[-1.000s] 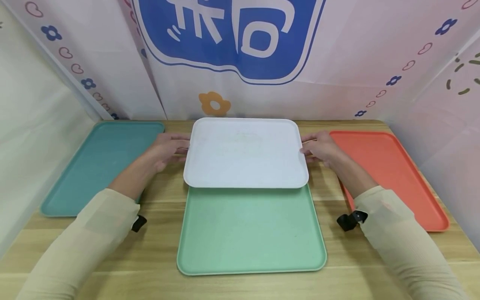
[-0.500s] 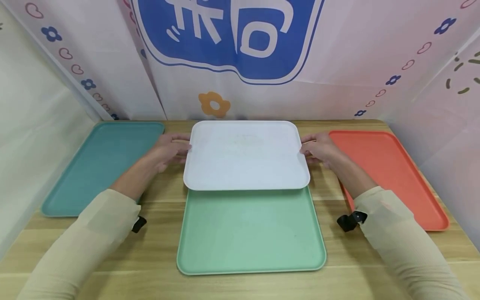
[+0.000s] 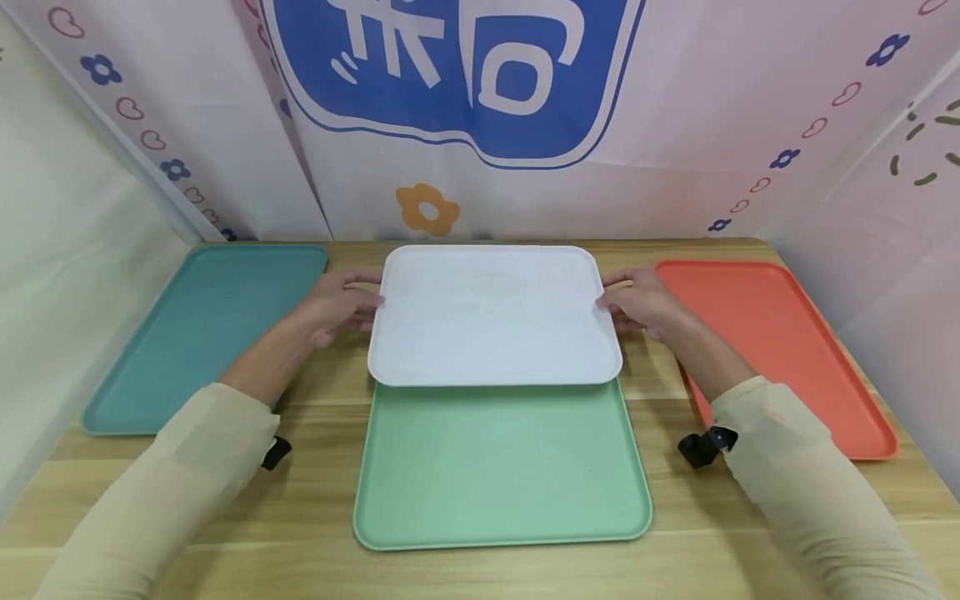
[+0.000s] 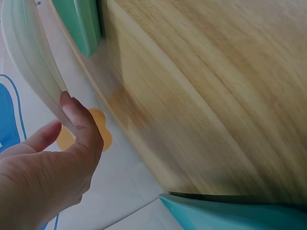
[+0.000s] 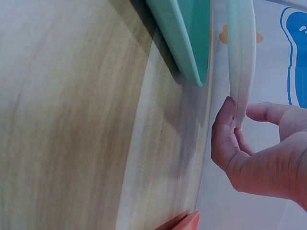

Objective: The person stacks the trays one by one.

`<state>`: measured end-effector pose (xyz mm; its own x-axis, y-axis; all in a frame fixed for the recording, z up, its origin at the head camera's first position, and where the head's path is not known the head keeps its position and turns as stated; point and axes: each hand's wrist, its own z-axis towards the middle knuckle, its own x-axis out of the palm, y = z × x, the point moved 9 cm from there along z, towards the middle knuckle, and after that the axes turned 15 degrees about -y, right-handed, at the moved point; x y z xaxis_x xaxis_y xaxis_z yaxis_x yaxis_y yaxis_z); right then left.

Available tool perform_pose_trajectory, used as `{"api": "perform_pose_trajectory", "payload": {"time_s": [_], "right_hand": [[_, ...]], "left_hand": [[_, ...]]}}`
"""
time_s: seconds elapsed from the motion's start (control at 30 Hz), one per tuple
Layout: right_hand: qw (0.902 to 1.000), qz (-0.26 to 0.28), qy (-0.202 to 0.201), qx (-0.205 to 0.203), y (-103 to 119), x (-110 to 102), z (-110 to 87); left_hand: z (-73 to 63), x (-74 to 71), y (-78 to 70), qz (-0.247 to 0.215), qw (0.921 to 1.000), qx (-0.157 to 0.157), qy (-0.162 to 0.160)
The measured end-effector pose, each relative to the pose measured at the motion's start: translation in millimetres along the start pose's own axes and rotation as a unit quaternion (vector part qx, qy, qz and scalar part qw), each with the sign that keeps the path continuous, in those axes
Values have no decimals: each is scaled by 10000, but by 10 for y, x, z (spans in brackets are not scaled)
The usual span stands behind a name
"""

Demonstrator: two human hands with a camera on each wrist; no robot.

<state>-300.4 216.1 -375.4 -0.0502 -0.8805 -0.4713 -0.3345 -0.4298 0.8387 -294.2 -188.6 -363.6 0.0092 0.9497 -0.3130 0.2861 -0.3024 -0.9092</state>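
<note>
Between both hands a white tray [image 3: 495, 321] is held up over the back part of a green tray [image 3: 502, 467], which lies on the table. My left hand [image 3: 337, 304] pinches the white tray's left edge, thumb on top and fingertips beneath. At the opposite edge my right hand [image 3: 637, 302] grips in the same way. Both wrist views show a gap between the white tray [image 4: 33, 62] and the green tray [image 5: 184, 43] below it. The far part of the green tray is hidden in the head view.
A teal tray [image 3: 202, 333] lies on the left of the wooden table [image 3: 315, 500], partly behind the left forearm. On the right lies a red tray [image 3: 787, 358], partly covered by the right forearm. Printed cloth walls [image 3: 660, 125] stand at the back and sides.
The white tray has come slightly down and toward the front, its near edge lower in the head view. Both hands keep their hold on it. The other trays stay in place.
</note>
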Motion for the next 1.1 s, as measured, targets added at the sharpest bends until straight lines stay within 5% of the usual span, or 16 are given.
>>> {"api": "perform_pose_trajectory", "payload": {"time_s": [1.1], "right_hand": [[9996, -199, 189, -14, 7, 60, -71]], "left_hand": [[-41, -40, 61, 71, 9999, -110, -72]]}}
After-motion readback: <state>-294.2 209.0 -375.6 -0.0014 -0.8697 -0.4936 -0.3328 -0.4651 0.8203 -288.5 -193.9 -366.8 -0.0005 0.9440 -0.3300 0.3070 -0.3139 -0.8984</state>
